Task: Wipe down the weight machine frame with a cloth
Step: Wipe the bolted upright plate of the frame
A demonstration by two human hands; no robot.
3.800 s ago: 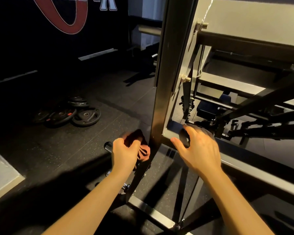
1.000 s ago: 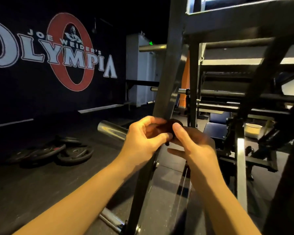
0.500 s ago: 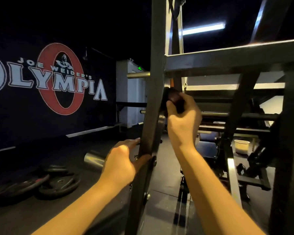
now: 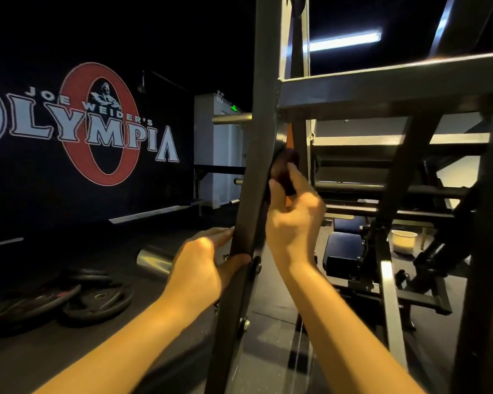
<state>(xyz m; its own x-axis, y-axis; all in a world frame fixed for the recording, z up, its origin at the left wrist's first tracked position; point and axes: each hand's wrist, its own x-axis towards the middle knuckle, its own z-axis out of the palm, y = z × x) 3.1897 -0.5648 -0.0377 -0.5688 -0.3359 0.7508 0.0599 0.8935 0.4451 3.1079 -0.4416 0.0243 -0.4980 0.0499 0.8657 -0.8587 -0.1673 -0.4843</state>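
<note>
The dark wall (image 4: 69,194) on my left carries a white and red "Joe Weider's Olympia" sign (image 4: 97,123). Ahead stands the dark grey steel weight machine frame (image 4: 382,86), its slanted upright post (image 4: 256,166) running from the top of the view down between my forearms, with a cross beam joining it at upper right. The black rubber floor (image 4: 40,351) spreads out below, and black round weight plates (image 4: 97,302) lie on it at lower left, well apart from the post. A shiny steel sleeve end (image 4: 151,260) sticks out just left of my left hand. A blue padded seat (image 4: 345,240) sits beyond the post to the right, and a pale round tub (image 4: 404,241) farther right.

My left hand (image 4: 202,268) wraps the post low down, fingers behind its left edge and thumb curled across its front. My right hand (image 4: 293,223) is higher, on the post's right side, its grip closed on a small dark bunched cloth (image 4: 285,169), thumb and fingertips pinching it. The cloth is pressed against the right face of the post, below the cross beam joint.
</note>
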